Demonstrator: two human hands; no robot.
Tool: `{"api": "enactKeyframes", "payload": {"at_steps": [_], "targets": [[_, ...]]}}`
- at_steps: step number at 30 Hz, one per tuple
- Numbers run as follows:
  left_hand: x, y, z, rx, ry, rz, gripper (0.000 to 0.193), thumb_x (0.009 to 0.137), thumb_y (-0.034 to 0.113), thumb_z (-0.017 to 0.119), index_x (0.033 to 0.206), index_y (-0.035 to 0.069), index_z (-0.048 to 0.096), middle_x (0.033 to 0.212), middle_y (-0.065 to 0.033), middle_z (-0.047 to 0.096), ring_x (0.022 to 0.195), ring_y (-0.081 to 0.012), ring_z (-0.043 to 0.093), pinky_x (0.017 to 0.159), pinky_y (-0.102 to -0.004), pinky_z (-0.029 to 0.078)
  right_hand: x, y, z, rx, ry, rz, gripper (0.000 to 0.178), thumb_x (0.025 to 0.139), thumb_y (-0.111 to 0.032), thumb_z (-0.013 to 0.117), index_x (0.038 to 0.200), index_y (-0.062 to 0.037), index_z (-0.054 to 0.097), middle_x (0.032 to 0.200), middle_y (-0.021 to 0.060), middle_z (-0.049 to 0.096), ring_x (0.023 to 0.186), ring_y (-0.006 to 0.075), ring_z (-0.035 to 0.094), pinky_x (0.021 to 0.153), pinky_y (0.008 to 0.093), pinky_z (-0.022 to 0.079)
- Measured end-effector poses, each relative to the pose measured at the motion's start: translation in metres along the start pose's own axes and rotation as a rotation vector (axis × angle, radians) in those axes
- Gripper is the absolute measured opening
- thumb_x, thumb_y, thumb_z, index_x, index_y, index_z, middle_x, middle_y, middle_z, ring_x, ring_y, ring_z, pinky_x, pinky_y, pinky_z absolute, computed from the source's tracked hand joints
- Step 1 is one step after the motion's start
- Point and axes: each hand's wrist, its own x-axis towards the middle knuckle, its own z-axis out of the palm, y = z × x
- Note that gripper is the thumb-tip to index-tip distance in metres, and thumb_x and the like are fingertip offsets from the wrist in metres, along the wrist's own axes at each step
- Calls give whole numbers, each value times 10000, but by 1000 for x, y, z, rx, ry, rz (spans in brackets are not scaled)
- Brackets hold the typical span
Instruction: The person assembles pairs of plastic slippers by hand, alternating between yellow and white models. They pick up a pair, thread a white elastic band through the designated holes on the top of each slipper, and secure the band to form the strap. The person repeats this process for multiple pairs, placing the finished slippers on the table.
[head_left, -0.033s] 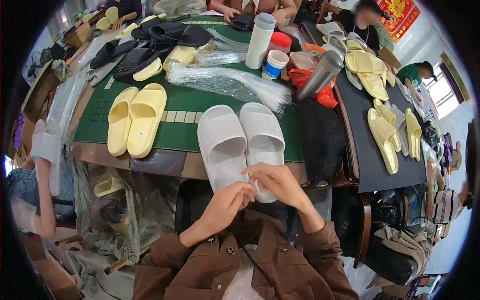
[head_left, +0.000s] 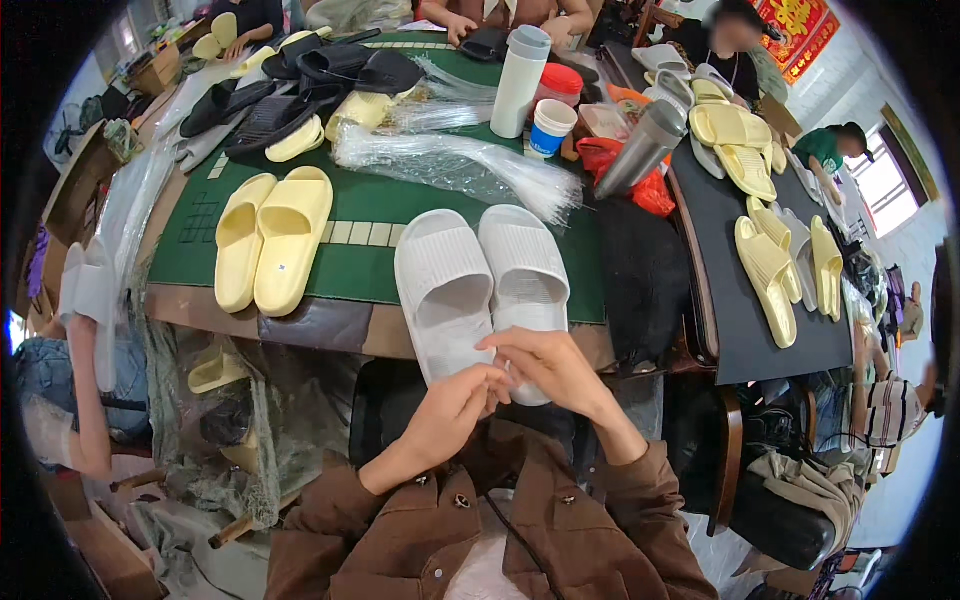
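Since the earlier frame, the right hand (head_left: 550, 368) is shifting slightly leftward, and at the left edge a co-worker's hand (head_left: 82, 325) is drifting a little left. Grey slippers (head_left: 470, 300) are lying side by side in the centre of the frame, toes pointing up, heels overhanging the near edge of the green worktop (head_left: 190, 262). Over those heels, the right hand is curling half open, index finger reaching left, while the left hand (head_left: 452, 405) is drawing thumb and fingertips together in a pinch. Their fingertips are overlapping in view and hiding part of the heels; whether they are gripping something small, I cannot tell. Yellow slippers (head_left: 285, 245) are resting left of the grey pair, clear plastic (head_left: 460, 172) is spreading above, and another person's head is being cut off at top centre.
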Motion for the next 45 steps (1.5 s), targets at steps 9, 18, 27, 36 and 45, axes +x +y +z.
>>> {"api": "enactKeyframes", "payload": {"at_steps": [9,18,27,36,45], "targets": [[-5,2,-7,244,194,123,197,925,10,483,1080,-29,598,1017,-136,633,885,-219,626,766,-309,493,15,2,18,-75,37,-80,115,903,4,526,974,21,614,854,170,644,715,274,665,632,345,514],[-4,-11,-8,24,197,64,199,932,28,516,1085,-44,621,977,-112,648,860,-175,634,787,-292,511,15,7,22,-94,61,-150,123,903,8,523,995,10,603,795,137,637,643,224,633,597,329,503],[-1,-17,-42,-312,218,-119,279,987,113,474,1163,-58,606,1035,-93,645,887,-146,613,832,-292,489,0,18,-45,484,548,-11,129,956,-23,491,1066,-12,557,744,75,637,417,30,419,376,178,312],[19,-13,-25,565,256,223,433,927,153,575,1266,-104,494,1246,-218,508,1077,-302,556,952,-364,437,11,34,-12,-41,373,45,194,905,-31,552,1076,-3,639,918,130,689,697,184,644,620,295,492],[63,-40,-14,942,310,195,852,817,373,697,1380,-128,300,1392,-303,334,1253,-458,376,1046,-464,338,38,56,-1,-767,359,-258,300,858,-58,520,1130,67,552,1109,241,579,1071,388,539,869,483,435]]}}
